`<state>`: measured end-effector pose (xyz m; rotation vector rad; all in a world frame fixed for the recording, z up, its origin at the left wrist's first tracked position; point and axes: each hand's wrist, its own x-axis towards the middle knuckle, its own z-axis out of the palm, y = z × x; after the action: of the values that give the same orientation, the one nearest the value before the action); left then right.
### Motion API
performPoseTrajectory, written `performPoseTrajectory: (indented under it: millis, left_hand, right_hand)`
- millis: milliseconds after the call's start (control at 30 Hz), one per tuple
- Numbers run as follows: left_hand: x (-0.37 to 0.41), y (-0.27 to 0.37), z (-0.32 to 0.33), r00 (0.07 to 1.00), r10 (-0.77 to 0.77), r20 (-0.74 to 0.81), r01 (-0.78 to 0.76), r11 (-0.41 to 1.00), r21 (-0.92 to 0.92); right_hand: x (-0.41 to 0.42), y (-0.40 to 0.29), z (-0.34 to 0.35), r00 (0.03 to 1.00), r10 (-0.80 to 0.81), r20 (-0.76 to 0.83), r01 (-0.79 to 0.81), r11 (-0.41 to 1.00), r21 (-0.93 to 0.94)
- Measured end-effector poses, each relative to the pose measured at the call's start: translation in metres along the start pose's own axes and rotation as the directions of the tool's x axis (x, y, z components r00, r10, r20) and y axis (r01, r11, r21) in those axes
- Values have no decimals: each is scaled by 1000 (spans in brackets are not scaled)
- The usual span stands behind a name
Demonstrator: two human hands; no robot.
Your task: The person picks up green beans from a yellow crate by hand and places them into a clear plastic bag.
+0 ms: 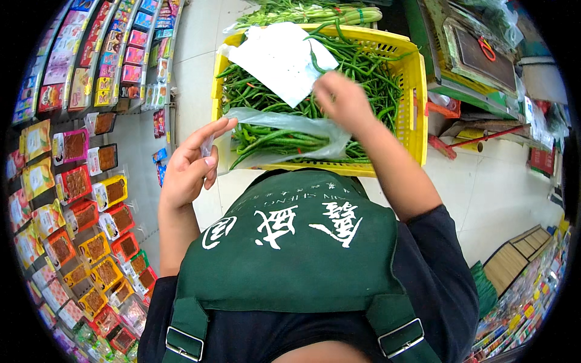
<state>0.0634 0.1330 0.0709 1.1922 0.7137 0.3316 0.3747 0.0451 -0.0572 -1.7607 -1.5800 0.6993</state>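
A clear plastic bag (279,119) lies open toward me in the near part of a yellow plastic crate (422,122), with long green chili peppers (281,138) inside. My left hand (193,156) pinches the bag's left edge between its fingers. Above the bag's right side, my right hand (342,104) is blurred, its fingers bent down by a white sheet (279,59). One curved green chili touches or nearly touches those fingertips; whether they hold it is unclear. Many loose green chilies (376,72) fill the crate, partly covered by the sheet.
Bundled leafy green stalks (313,13) lie beyond the crate. Shelves of packaged snacks (95,199) run along my left. A bench (481,63) at right bears orange-handled scissors (486,49). A red-handled tool (485,135) leans below it over the tiled floor (490,181).
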Motion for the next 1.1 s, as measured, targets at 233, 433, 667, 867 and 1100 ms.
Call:
performPoseTrajectory:
  millis: [233, 433, 667, 867, 1100]
  left_hand:
    - [-3, -3, 0, 999, -4, -38, 7, 996, 88]
    - [-5, -4, 1, 999, 18, -49, -16, 999, 51]
    - [-9, -11, 4, 994, 48, -100, -45, 998, 33]
    - [-2, -9, 9, 998, 54, -26, -52, 996, 69]
    - [27, 2, 24, 996, 22, 83, -31, 993, 113]
  right_hand:
    - [36, 105, 42, 949, 284, 137, -151, 792, -592]
    - [32, 99, 45, 906, 389, 168, -155, 673, -723]
    - [28, 85, 30, 942, 268, 202, -37, 681, -731]
    - [-25, 100, -56, 993, 100, 57, -57, 857, -513]
    - [-42, 74, -93, 973, 210, 93, -166, 361, 918]
